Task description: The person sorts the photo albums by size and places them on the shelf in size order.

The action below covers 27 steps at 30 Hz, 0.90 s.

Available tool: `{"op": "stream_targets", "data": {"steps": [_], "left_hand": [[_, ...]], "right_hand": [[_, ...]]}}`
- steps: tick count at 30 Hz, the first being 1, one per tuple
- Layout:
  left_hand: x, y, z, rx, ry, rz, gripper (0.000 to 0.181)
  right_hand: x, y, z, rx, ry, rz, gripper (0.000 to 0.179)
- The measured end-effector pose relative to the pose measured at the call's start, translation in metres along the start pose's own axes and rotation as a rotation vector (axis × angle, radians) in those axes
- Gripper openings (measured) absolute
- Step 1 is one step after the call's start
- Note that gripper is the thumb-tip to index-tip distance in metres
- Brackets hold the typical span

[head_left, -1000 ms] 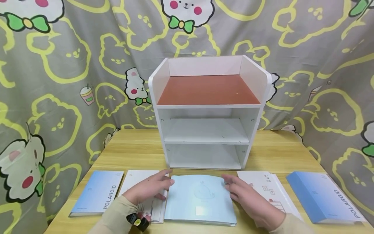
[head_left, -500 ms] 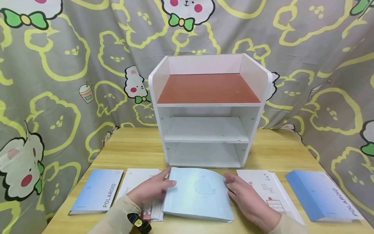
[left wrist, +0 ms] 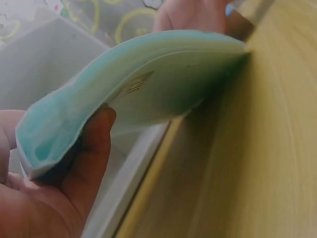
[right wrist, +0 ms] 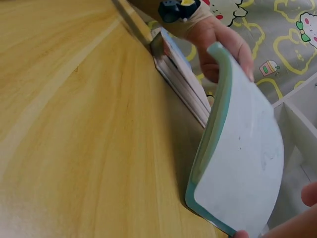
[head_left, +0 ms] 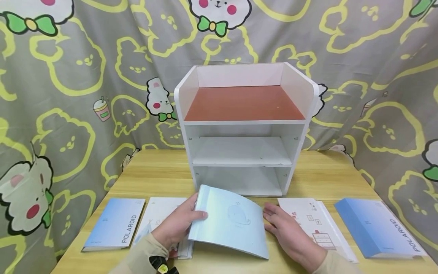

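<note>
Head view: we are gripping the pale blue booklet (head_left: 227, 222) by its left edge in our left hand (head_left: 177, 225), tilted over the wooden table (head_left: 161, 171) before a white shelf (head_left: 243, 151); our right hand (head_left: 292, 236), fingers relaxed, is hovering at the booklet's right edge.

The head view looks forward and down over the pale-blue booklet (head_left: 227, 224); the wrist views, far nearer, look across from its left and right ends, sharing it.
</note>
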<state>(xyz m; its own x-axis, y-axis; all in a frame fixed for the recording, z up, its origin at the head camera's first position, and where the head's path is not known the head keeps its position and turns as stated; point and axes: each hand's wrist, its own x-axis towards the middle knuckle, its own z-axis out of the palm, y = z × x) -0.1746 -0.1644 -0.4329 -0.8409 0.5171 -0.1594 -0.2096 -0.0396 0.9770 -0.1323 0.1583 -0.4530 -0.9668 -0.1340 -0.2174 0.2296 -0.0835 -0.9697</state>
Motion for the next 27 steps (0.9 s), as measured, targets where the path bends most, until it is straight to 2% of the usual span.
{"op": "stream_targets", "data": {"steps": [6,10,14,20,24,27], "left_hand": [[-0.004,0.014,0.003,-0.033,-0.019,0.03,0.08],[-0.005,0.021,0.0,-0.051,-0.012,0.049,0.076],[-0.006,0.026,-0.002,-0.058,-0.016,0.055,0.068],[-0.005,0.03,-0.002,-0.071,-0.063,0.049,0.064],[-0.002,0.029,-0.004,-0.062,-0.049,0.043,0.061],[0.002,0.025,-0.005,-0.038,-0.053,0.01,0.059]], "right_hand": [[0.0,-0.003,-0.001,0.006,-0.05,0.04,0.065],[-0.002,-0.007,-0.004,0.105,-0.145,0.059,0.065],[-0.001,-0.014,-0.009,0.202,-0.222,0.03,0.063],[0.003,-0.028,-0.012,0.16,-0.145,0.0,0.062],[0.007,-0.035,-0.014,0.177,-0.107,0.008,0.06],[0.008,-0.037,-0.016,0.168,-0.091,0.004,0.06]]}}
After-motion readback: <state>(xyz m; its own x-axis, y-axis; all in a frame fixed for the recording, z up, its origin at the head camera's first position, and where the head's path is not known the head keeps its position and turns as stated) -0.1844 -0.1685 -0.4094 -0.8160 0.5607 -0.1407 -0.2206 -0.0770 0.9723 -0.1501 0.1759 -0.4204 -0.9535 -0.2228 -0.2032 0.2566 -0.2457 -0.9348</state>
